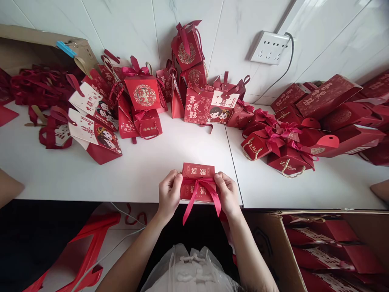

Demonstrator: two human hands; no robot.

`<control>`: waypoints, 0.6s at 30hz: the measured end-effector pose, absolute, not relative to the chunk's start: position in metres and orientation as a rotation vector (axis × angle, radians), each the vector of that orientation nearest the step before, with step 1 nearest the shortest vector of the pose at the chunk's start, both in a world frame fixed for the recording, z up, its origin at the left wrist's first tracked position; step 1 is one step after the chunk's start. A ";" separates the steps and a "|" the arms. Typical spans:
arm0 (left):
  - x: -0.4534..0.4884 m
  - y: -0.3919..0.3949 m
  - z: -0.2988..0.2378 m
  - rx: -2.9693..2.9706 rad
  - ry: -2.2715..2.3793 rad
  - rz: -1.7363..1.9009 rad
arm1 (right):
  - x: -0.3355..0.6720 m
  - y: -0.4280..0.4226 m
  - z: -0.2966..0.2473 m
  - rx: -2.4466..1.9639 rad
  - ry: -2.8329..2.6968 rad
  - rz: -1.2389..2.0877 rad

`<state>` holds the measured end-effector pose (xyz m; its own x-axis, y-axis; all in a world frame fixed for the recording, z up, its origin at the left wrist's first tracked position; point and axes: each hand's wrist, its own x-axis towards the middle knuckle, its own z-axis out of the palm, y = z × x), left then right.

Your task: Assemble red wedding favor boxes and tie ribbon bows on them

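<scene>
A small red gift box (pixel 199 169) with gold Chinese characters lies at the front edge of the white table. Around its middle runs a pink-red ribbon (pixel 190 211), tied at the top centre, with two tails hanging over the near side. My left hand (pixel 170 191) grips the box's left side, thumb on top and fingers curled. On the right side my right hand (pixel 226 192) holds it the same way. The undersides of the box and the fingertips are hidden.
Finished-looking red boxes with bows (pixel 263 142) cluster at the right, and more gift boxes (pixel 142 95) stand along the wall. A cardboard box of ribbons (pixel 82 48) sits at the back left. Below the table's right edge stands a carton (pixel 284 247) of flat red boxes. Other people's arms (pixel 9 188) show at both sides.
</scene>
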<state>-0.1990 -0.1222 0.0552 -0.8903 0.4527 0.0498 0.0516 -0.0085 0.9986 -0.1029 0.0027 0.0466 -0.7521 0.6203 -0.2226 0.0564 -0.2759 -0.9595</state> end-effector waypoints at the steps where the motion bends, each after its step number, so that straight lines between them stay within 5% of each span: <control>1: -0.199 -0.121 0.055 0.520 1.987 1.978 | -0.104 0.003 0.045 -0.831 -1.575 2.104; 9: -0.210 -0.125 0.058 0.536 1.896 1.815 | -0.089 0.010 0.042 -0.696 -1.661 1.960; 18: -0.213 -0.133 0.072 0.768 2.108 1.714 | -0.072 0.013 0.051 -0.350 -2.443 1.464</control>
<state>-0.2126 -0.1333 0.0723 -0.8056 0.5858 0.0888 0.2065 0.1370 0.9688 -0.0725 0.0126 0.0514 -0.9340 0.3409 0.1069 0.0664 0.4598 -0.8855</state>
